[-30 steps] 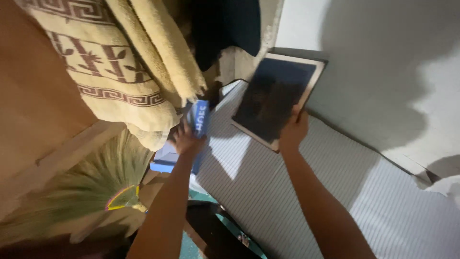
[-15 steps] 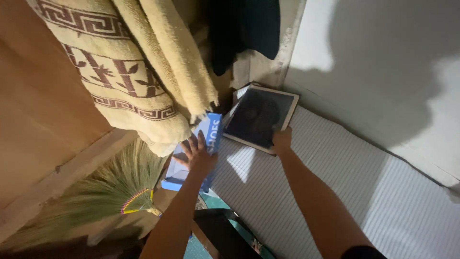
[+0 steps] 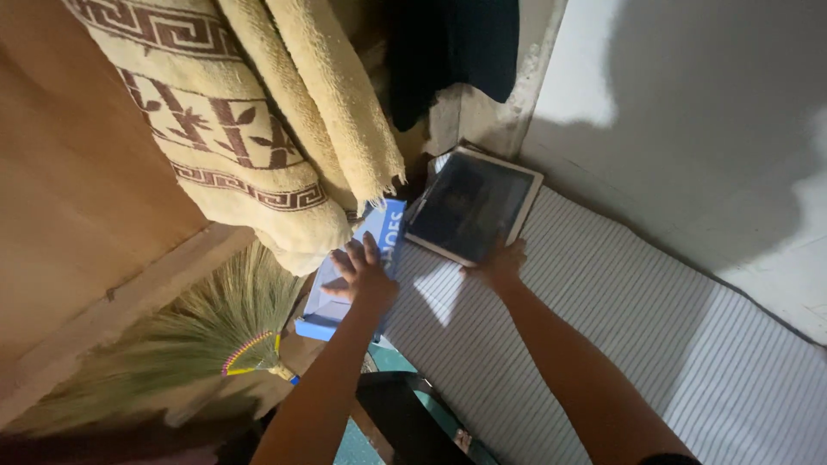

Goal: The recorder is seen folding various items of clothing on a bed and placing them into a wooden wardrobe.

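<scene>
Head view looks down on two bare arms stretched up from the bottom edge toward the middle of the frame. Left hand [image 3: 360,274] lies flat with spread fingers on the lid of a blue shoe box [image 3: 353,275], which stands just beside the striped mattress [image 3: 620,327]. Right hand [image 3: 498,267] rests on the mattress, fingers touching the lower edge of a framed dark picture [image 3: 472,205]; whether it grips the frame I cannot tell. A cream patterned blanket [image 3: 233,146] hangs at upper left, a grass broom [image 3: 181,336] at lower left.
</scene>
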